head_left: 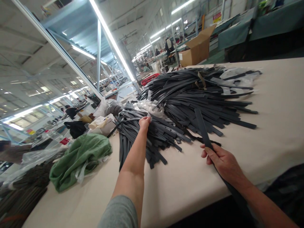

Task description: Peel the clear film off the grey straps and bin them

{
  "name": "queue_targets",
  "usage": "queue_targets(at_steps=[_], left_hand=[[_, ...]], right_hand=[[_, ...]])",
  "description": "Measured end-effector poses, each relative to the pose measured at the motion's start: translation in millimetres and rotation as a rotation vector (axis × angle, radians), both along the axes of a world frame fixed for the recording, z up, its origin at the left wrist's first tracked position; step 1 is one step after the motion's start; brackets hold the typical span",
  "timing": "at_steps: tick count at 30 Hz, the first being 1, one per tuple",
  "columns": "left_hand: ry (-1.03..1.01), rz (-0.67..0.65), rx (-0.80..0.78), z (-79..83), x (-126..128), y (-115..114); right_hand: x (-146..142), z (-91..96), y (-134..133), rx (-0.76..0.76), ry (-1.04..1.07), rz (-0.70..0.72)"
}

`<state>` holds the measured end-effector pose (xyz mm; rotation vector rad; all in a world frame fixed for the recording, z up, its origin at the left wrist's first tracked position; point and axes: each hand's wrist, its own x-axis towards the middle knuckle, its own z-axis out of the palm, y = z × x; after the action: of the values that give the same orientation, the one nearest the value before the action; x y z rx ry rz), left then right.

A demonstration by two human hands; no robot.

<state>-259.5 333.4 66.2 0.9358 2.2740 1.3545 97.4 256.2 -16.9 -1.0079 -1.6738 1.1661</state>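
My right hand (222, 160) grips a long dark grey strip (201, 126), its flat end pointing up and away while the rest trails down past my wrist. Out over the smaller pile of dark strips (133, 136), my left hand (144, 123) is closed in a pinch. A small pale bit shows at its fingertips, too small to name. Behind and to the right lies a larger heap of dark strips (190, 91), bound in part by a brownish tie (201, 79).
A green cloth (80, 158) lies on the left of the pale table (273, 133). Clear plastic wrapping (235, 77) is by the large heap. A white box (104, 125) stands beyond the cloth, a cardboard box (197, 49) past the far edge. Other people are far back.
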Motion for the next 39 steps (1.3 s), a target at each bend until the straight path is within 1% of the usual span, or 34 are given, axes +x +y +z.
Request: queue_targets(at_steps=[1, 3, 6, 9, 11, 12, 14, 17, 19, 21, 23, 25, 29, 32, 36, 39], left_hand=[[-0.088, 0.011, 0.056, 1.3, -1, -12], [-0.252, 0.026, 0.166, 4.3, -3, -44], [-0.455, 0.032, 0.311, 5.1, 2, -110], [-0.63, 0.028, 0.404, -1.6, 21, -182], [-0.818, 0.015, 0.465, -8.9, 42, -224], [-0.917, 0.01, 0.492, -12.8, 53, -241], [-1.065, 0.005, 0.518, -20.2, 77, -269], [-1.101, -0.001, 0.479, -29.7, 108, -296], [-1.072, -0.02, 0.424, -35.8, 125, -308], [-1.026, -0.051, 0.364, -42.3, 137, -319], [-0.982, -0.098, 0.312, -48.3, 144, -331], [-0.958, -0.157, 0.284, -52.5, 147, -343], [-1.0, -0.247, 0.275, -54.1, 142, -367], [-0.994, -0.273, 0.209, -53.2, 137, -382], [-0.926, -0.275, 0.055, -52.8, 136, -401], [-0.958, -0.282, -0.022, -56.9, 136, -426]], right_hand=[[0, 0.7, 0, -0.001, 0.006, -0.002], [0, 2.5, 0, 0.002, 0.011, -0.007], [1, 6.8, 1, 0.025, -0.016, -0.014], [-3, 14.1, -4, 0.026, -0.029, 0.022], [-12, 20.5, -16, -0.051, 0.02, 0.102], [-19, 24.0, -25, -0.118, 0.044, 0.175], [-38, 31.1, -47, -0.275, 0.089, 0.378], [-73, 41.9, -79, -0.474, 0.146, 0.698], [-93, 49.5, -93, -0.565, 0.218, 0.806], [-108, 57.1, -102, -0.61, 0.262, 0.836], [-118, 64.3, -106, -0.575, 0.25, 0.81], [-122, 70.0, -111, -0.477, 0.186, 0.787], [-123, 75.1, -123, -0.262, 0.019, 0.805], [-123, 74.4, -134, -0.155, -0.087, 0.821], [-126, 70.3, -150, -0.109, -0.148, 0.858], [-133, 62.2, -168, -0.128, -0.201, 0.94]])
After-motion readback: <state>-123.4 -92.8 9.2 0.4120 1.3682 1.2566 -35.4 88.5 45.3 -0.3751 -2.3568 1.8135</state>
